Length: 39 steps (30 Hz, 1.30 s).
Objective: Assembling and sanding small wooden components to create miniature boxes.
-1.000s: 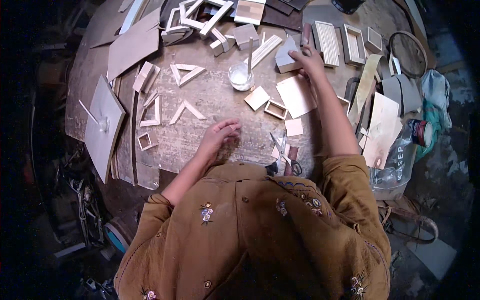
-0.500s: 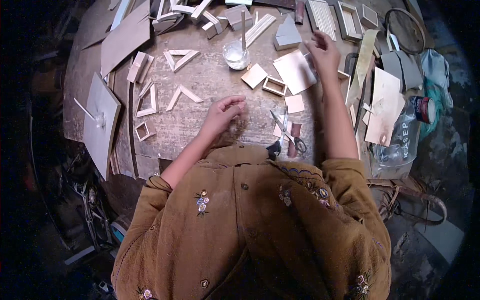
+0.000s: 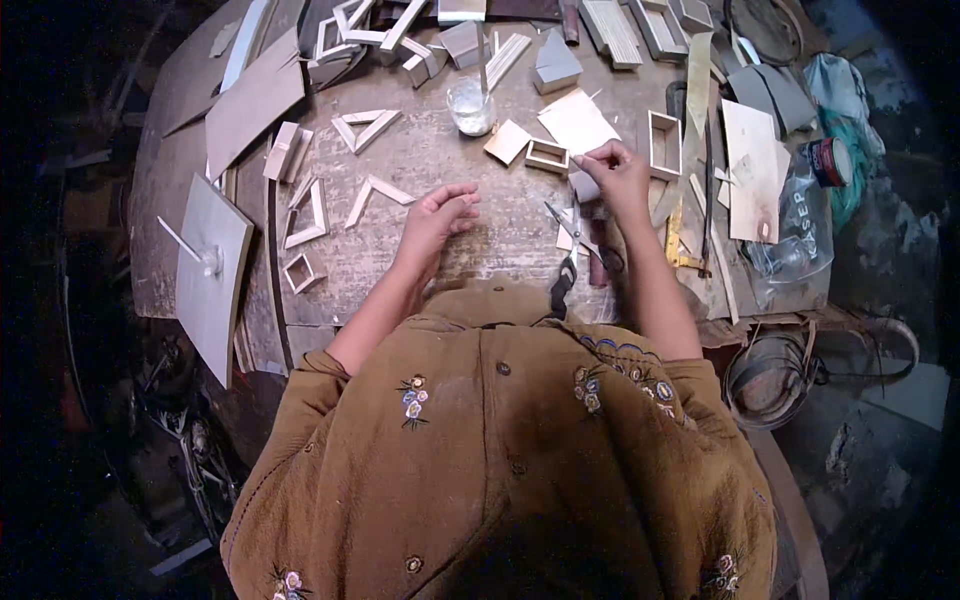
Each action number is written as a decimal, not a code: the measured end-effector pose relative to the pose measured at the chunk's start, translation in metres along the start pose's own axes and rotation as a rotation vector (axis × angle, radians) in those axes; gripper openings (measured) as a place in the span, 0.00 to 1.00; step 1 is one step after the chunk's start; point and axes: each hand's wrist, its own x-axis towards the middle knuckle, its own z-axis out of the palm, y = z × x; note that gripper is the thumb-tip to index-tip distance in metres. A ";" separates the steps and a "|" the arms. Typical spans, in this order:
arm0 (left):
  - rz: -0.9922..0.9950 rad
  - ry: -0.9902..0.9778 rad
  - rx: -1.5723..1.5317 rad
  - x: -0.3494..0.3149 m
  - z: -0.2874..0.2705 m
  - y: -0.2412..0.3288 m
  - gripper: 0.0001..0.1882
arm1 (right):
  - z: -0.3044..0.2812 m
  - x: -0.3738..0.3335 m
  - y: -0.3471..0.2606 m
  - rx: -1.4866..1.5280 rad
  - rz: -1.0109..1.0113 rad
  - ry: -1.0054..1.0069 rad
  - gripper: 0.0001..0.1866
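Observation:
My left hand [image 3: 436,228] is above the middle of the worktable, fingers loosely curled but apart, with nothing in it. My right hand [image 3: 618,178] has its thumb and fingertips pinched together beside a small open wooden box [image 3: 547,155]; anything between them is too small or hidden to make out. Just below those fingertips is a small thin wooden square [image 3: 583,187], partly covered. Behind the box lie a pale wooden sheet [image 3: 578,122] and a smaller wooden piece [image 3: 507,142]. Closer to me rest open scissors [image 3: 571,240] with dark handles.
A glass jar [image 3: 471,108] of white paste with a stick stands beyond my hands. Triangular wooden frames [image 3: 365,130] lie left. A rectangular wooden frame [image 3: 665,145], tape measure strip [image 3: 676,235], boards [image 3: 752,170] and a clear plastic bag [image 3: 800,250] are right.
My right hand has come nearer and leftward from the far side of the pale sheet, its fingers now pinched. My left hand stays nearly where it was. The whole view has shifted slightly.

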 end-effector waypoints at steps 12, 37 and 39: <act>0.109 -0.071 0.169 -0.028 -0.063 -0.025 0.12 | 0.034 -0.120 0.001 0.008 0.138 -0.010 0.10; 0.314 -0.742 0.337 -0.026 -0.077 0.021 0.08 | 0.135 -0.187 -0.094 0.859 0.421 -0.190 0.28; 0.290 -0.770 0.230 -0.035 -0.071 0.023 0.07 | 0.133 -0.190 -0.094 0.980 0.423 -0.150 0.27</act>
